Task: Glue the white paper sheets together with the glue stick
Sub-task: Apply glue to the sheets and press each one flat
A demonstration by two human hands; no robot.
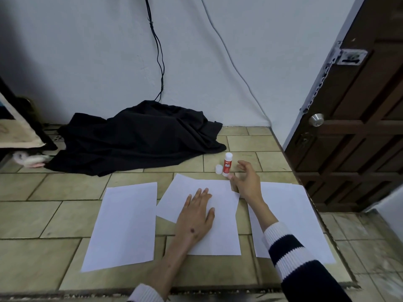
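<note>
Three white paper sheets lie on the tiled floor: a left sheet [124, 225], a middle sheet [222, 227] that seems to have another sheet skewed over or under it, and a right sheet [290, 214]. My left hand [196, 214] presses flat on the middle sheet with straight fingers. A red and white glue stick [227, 164] stands upright just beyond the middle sheet, with its white cap [218, 168] beside it on the left. My right hand [246, 179] hovers right next to the glue stick, fingers spread and loosely curved, holding nothing.
A heap of black cloth [139, 136] lies against the wall behind the sheets. A dark wooden door [353, 118] stands at the right. Cables [159, 51] hang down the wall. A shelf edge with a towel [19, 131] is at the far left.
</note>
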